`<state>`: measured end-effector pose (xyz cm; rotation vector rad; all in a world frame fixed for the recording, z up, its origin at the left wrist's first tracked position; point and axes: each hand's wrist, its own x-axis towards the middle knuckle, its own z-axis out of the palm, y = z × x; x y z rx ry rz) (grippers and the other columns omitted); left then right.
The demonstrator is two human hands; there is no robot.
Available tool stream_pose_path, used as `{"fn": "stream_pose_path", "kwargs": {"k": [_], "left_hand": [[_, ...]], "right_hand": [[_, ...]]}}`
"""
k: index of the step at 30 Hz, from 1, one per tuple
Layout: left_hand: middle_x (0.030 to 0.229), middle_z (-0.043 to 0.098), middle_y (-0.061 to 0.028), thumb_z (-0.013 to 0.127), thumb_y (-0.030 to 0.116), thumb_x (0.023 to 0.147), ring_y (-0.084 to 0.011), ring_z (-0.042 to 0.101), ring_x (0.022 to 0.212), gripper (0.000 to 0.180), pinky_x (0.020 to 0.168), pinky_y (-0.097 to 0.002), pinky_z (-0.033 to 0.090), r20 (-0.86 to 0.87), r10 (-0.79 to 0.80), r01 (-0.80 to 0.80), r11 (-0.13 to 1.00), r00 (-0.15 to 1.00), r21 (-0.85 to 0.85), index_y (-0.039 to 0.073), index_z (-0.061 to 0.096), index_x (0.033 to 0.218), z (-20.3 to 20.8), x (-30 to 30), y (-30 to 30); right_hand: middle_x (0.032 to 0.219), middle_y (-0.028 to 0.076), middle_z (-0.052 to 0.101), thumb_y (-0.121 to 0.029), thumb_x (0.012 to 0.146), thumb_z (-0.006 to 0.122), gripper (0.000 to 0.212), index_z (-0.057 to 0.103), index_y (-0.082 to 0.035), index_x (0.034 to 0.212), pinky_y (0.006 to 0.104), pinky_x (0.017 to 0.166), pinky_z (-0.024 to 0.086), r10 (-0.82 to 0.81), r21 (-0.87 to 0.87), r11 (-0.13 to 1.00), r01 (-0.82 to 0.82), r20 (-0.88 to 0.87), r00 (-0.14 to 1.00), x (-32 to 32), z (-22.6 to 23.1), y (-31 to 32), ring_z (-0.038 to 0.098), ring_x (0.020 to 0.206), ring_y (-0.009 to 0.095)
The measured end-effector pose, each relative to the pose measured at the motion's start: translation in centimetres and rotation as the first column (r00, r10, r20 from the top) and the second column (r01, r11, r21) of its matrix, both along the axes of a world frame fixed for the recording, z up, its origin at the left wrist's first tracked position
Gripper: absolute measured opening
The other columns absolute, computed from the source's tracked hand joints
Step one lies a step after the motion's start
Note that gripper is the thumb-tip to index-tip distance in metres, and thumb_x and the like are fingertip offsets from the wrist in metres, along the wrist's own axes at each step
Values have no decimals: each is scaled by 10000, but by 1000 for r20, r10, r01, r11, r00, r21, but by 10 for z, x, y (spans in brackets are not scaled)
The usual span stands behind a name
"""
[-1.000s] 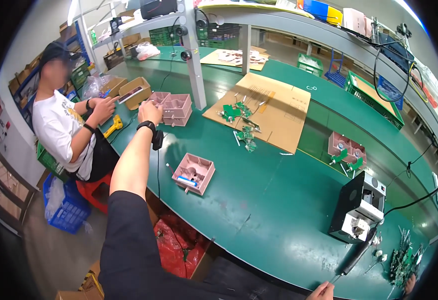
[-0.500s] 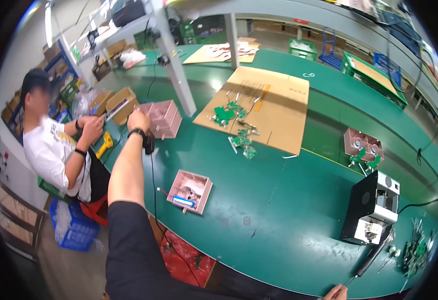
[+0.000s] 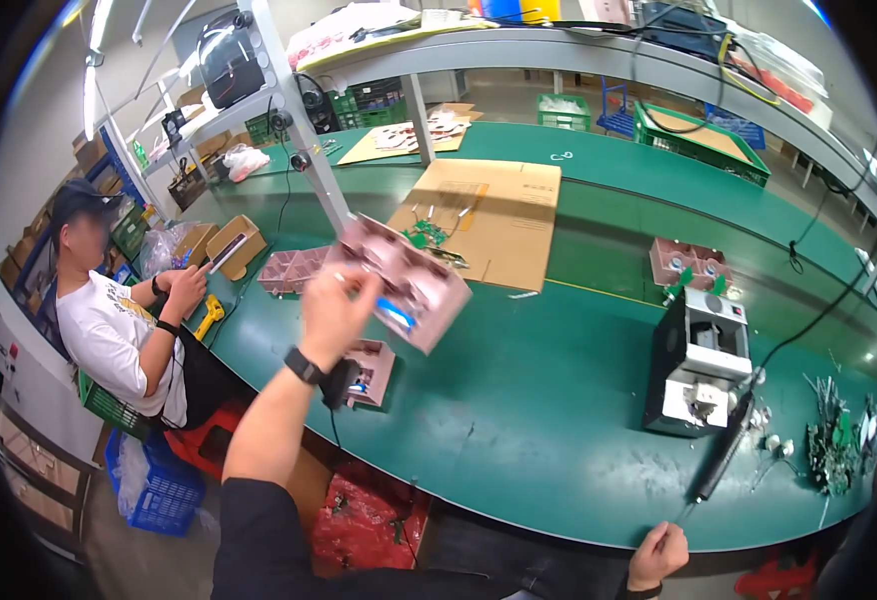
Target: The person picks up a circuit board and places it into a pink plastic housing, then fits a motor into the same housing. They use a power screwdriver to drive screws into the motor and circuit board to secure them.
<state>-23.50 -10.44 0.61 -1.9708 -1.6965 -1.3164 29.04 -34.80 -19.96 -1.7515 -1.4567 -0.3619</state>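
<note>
My left hand (image 3: 337,315) grips a pink two-compartment box (image 3: 434,285) by its near left side, holding it tilted above the bench. A blue cylindrical part (image 3: 396,313) shows inside it. Below, partly hidden by my wrist, another pink box (image 3: 377,372) rests on the bench near its front edge. At the front edge on the right is my right hand (image 3: 659,556), its fingers curled closed; whatever they may hold is too small to make out. Close by lies a black tubular-handled tool (image 3: 725,455) with a thin tip pointing toward that hand.
A black-and-white machine (image 3: 699,370) stands at right, beside a heap of wired green parts (image 3: 831,440). Cardboard (image 3: 514,220) with circuit boards (image 3: 427,235) lies behind. More pink boxes (image 3: 294,270) sit left; another (image 3: 671,262) is at right. A co-worker (image 3: 109,310) sits at left.
My left hand has come right and nearer from the pink boxes at left, bringing one up in its grip. My right hand has risen further into view. The whole view has shifted.
</note>
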Motion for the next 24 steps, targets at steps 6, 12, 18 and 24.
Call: {"fn": "stream_pose_path", "kwargs": {"k": [6,12,18,24], "left_hand": [[738,675,-89,793,101,829,-260,678,721,58,641,-378,534,-68,-249,242,965,966,-97,61,761,803,-66,167,-101],[724,676,-50,808,101,789,-267,661,708,51,657,-406,533,10,-178,177,968,984,-180,84,764,770,-92,253,-144],[808,696,-79,829,128,796,-296,668,772,169,695,-399,532,59,-317,321,915,947,-244,63,774,942,-97,282,-164],[1256,699,-192,733,196,952,-342,663,1145,416,987,-405,521,270,-255,310,933,928,-184,17,664,1321,-95,234,-170]], "right_hand": [[907,124,657,-70,874,785,334,629,13,1158,314,639,514,240,-134,931,-339,-475,847,-47,53,-18,624,681,205],[1336,226,615,-132,725,932,900,463,26,1476,408,905,574,419,-152,860,-488,-337,843,-69,75,-15,690,1045,352],[1407,249,580,-90,741,915,850,488,32,1466,421,965,559,398,-74,903,-422,-221,890,-55,65,-3,685,1133,372],[1387,242,604,-34,767,882,795,500,31,1461,416,957,562,342,-88,918,-386,-313,886,-34,63,3,696,1103,362]]}}
